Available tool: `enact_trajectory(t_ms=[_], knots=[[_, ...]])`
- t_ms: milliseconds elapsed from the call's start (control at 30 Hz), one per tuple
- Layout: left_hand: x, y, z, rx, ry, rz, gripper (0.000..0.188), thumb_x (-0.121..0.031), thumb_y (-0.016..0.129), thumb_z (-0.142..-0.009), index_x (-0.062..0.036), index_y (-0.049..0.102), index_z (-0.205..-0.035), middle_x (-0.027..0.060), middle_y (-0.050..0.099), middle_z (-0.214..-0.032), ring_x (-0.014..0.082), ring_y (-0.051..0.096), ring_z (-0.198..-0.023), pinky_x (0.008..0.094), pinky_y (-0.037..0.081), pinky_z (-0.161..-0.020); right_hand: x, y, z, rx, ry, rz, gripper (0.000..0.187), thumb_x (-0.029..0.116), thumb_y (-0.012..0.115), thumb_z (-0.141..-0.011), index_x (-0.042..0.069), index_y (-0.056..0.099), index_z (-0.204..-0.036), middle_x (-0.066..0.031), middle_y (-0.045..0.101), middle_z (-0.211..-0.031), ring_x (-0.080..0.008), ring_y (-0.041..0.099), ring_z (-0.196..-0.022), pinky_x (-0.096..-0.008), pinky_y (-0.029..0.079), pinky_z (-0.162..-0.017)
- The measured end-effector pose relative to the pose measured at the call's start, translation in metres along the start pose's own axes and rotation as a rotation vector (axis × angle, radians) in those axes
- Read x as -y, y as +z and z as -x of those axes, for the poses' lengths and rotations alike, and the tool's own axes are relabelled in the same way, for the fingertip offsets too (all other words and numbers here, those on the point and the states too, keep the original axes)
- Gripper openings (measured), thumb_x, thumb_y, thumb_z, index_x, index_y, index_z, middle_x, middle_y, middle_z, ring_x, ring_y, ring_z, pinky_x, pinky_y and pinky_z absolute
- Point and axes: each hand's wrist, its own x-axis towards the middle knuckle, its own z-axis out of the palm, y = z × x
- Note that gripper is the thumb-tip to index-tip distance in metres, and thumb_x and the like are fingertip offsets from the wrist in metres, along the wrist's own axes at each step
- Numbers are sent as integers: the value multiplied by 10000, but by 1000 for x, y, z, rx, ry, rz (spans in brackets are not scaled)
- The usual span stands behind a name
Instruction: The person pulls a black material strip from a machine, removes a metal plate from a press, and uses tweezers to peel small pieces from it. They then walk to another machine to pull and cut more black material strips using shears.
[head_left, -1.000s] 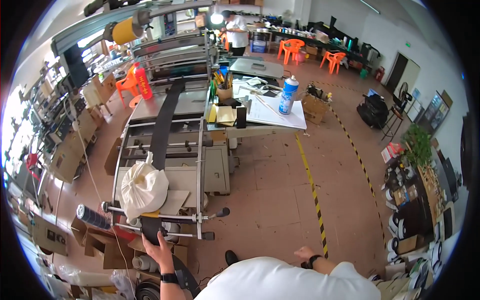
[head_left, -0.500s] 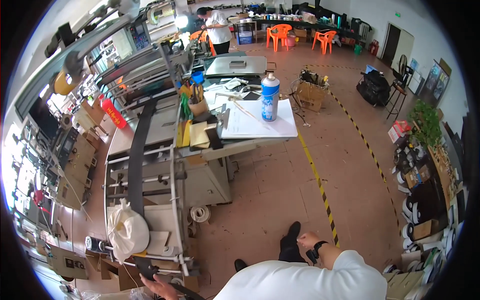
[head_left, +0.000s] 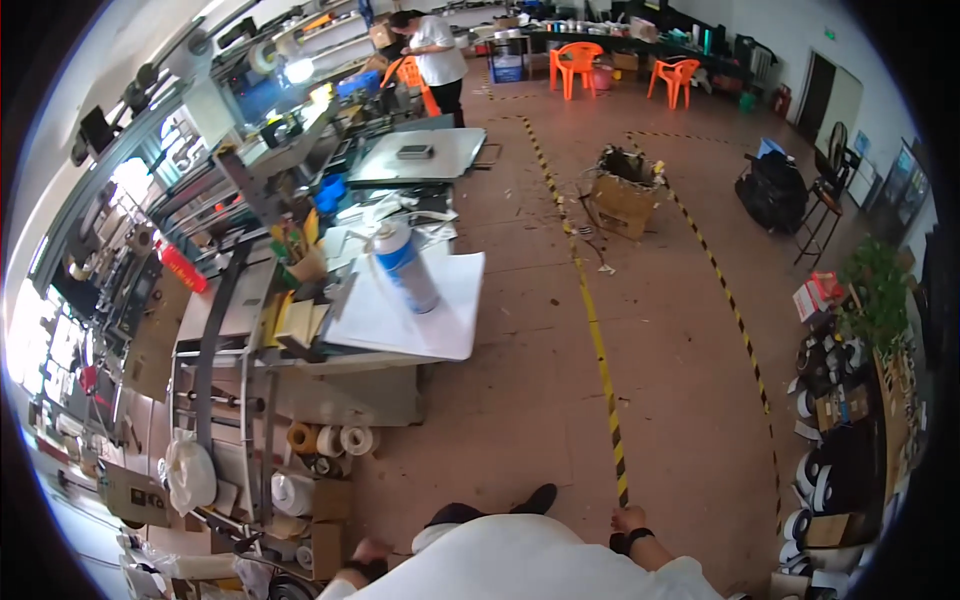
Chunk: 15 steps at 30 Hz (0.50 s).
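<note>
The left hand [head_left: 372,550] is low in the view, just right of an open-shelved stack with a cardboard box [head_left: 327,550] at its edge; it is blurred, so I cannot tell whether its fingers are spread or pressed together. The right hand [head_left: 630,519] is out to the other side, over the floor near the end of a yellow and black floor tape [head_left: 603,375]. Its fingers seem loosely curled, but I cannot tell whether they pinch anything. Each wrist wears a dark band. A long black strip [head_left: 206,370] runs down a metal frame [head_left: 262,450] on the left, well apart from both hands, and a white bag [head_left: 190,472] sits at its lower end. Rolls [head_left: 357,440] lie beside the frame. On the table above, a blue and white spray can [head_left: 405,270] stands on white paper [head_left: 455,310], near a pen holder [head_left: 305,262]. Farther back, a person in a white shirt [head_left: 437,55] stands by an orange chair [head_left: 410,72]
</note>
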Motion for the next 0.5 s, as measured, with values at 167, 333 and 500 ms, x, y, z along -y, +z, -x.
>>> enact_trajectory(t_ms=[167,333,500], knots=[[-251,-108,-137,-301,363,-591,168,-219,557,-828,-101,673,-859,124,680,-905,323,664,-870,434,547,-724,18,-31,7,-64,-9,-246,172,74,635,-864,-94,625,-831,-124,620,-685,-208,605,-541,-326,507,-494],[-405,-113,-211,-151,0,41,341,-381,555,-869,-106,720,-986,179,690,-1030,364,654,-986,422,531,-861,64,-55,43,-83,-16,-167,177,76,631,-867,-88,590,-814,-134,608,-667,-215,606,-541,-327,508,-495],[-421,-54,-320,15,220,-392,399,-407,517,-899,-72,692,-1027,153,702,-997,327,667,-926,429,533,-811,114,-102,17,-175,23,-99,239,146,649,-829,-92,637,-814,-148,653,-710,-219,618,-591,-365,490,-551]])
